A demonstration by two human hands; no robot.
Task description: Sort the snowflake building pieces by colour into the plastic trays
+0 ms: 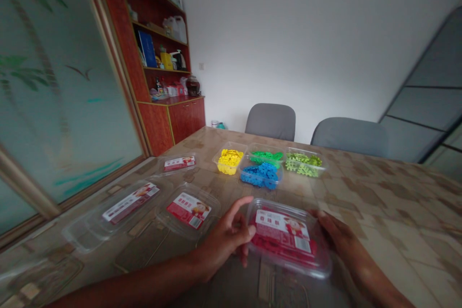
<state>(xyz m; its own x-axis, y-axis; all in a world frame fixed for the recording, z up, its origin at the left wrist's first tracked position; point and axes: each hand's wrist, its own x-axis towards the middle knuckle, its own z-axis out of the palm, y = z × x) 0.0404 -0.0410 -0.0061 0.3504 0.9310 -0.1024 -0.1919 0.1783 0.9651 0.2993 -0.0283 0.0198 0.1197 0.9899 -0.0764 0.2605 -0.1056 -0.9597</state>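
Note:
A clear plastic container with a labelled lid point(281, 231) stands between my two hands, tilted a little in view, with red pieces showing through beneath its label. My left hand point(233, 233) grips its left edge, the thumb near the label and the index finger stretched along the far left corner. On the opposite side my right hand point(337, 238) is closed against the right edge, its fingers partly hidden behind the container. Left of my left hand lies a loose clear lid point(189, 209) with a red and white label.
Open tubs of yellow pieces point(230, 160), blue pieces point(262, 174), green pieces point(266, 157) and light green pieces point(303, 162) stand farther back. More labelled lids point(130, 202) lie at left on the patterned table point(390, 202). Beyond its far edge are grey chairs point(270, 120).

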